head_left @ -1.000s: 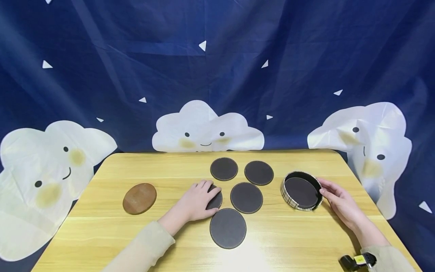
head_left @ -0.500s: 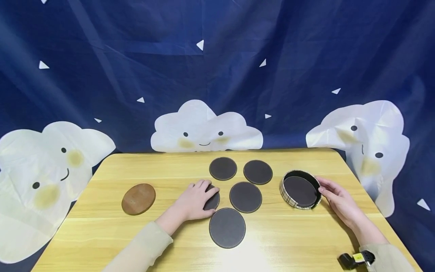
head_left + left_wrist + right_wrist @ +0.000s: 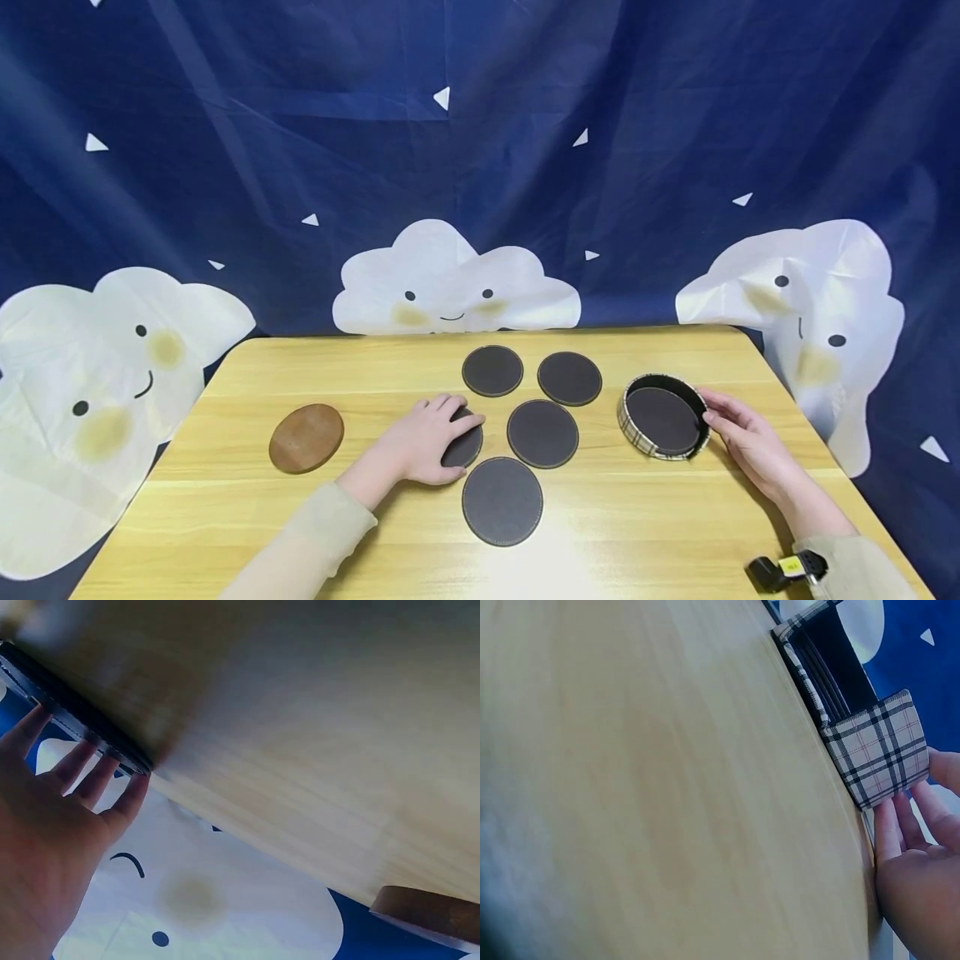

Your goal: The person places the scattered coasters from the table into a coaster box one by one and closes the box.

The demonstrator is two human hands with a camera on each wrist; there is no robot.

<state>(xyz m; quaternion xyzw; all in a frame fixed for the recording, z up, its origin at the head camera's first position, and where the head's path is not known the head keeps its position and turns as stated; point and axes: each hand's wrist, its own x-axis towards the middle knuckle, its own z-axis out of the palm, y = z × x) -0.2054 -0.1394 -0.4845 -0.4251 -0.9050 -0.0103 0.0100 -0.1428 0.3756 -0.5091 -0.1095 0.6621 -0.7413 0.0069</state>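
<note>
Black coaster (image 3: 462,447) has separated slightly toward left edge of table (image 3: 210,517).
Our left hand (image 3: 426,440) grasps it; right hand (image 3: 750,442) pinches holder (image 3: 877,754).

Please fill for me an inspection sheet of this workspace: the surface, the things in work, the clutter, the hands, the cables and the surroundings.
Surface: pale wooden table, with a bright glare near the front.
Job's things: four black coasters lie flat and apart; a fifth coaster is partly covered by the left hand; a round plaid holder contains dark coaster-like layers.
Clutter: brown disc, left of the coasters; whether it belongs is unclear.
Hands: left grips the fifth coaster's edge; right hand grips the holder's side.
Cables: nothing seen.
Surroundings: dark blue cloth with smiling white clouds behind the table.
</note>
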